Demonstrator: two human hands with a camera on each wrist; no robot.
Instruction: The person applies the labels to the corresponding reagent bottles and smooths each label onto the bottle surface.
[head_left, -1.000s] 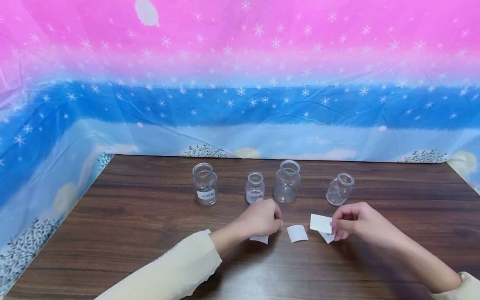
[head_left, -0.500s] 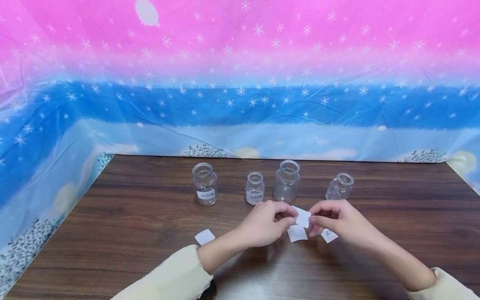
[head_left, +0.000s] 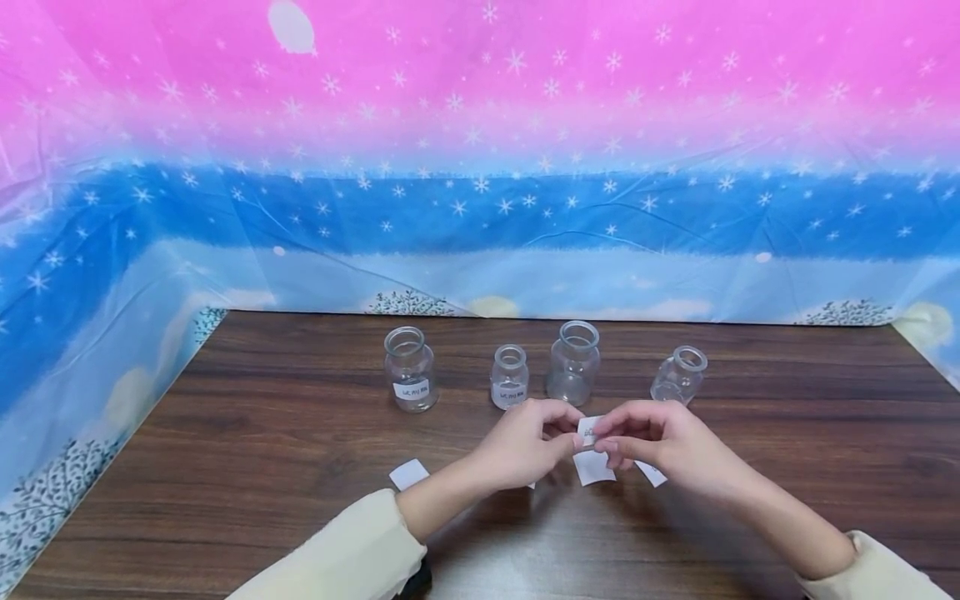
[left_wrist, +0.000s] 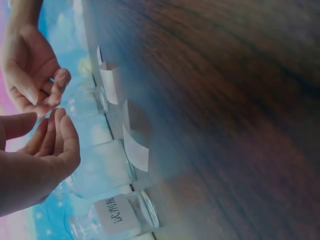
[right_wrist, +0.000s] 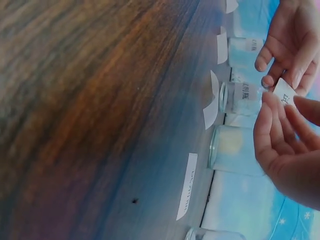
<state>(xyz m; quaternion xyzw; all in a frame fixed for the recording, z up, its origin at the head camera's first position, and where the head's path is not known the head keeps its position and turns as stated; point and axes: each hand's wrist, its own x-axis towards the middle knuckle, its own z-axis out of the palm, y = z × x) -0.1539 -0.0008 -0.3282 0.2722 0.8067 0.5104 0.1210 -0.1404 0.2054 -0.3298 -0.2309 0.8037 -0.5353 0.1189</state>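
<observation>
In the head view, my left hand [head_left: 525, 446] and right hand [head_left: 667, 442] meet above the table and pinch a small white label [head_left: 587, 428] between their fingertips. Dark handwriting shows on this label [right_wrist: 284, 93] in the right wrist view. Directly under the fingers lies a curled white slip [head_left: 595, 469]. Another slip [head_left: 651, 473], partly covered by my right hand, has writing on it. Behind the hands stand a tall clear glass jar [head_left: 573, 367] and a small clear jar [head_left: 677, 379], neither with a label on its visible side.
Two more jars carry handwritten labels: a larger jar [head_left: 411, 367] at left and a small jar [head_left: 510, 375] beside it. A white slip [head_left: 408, 474] lies by my left forearm; a further slip is mostly hidden under that arm. Patterned cloth [head_left: 480, 208] hangs behind the wooden table [head_left: 225, 467].
My right hand has carried the label leftward to my left hand, which has turned and opened its fingers to meet it. Writing on the label now shows. The jars have not moved.
</observation>
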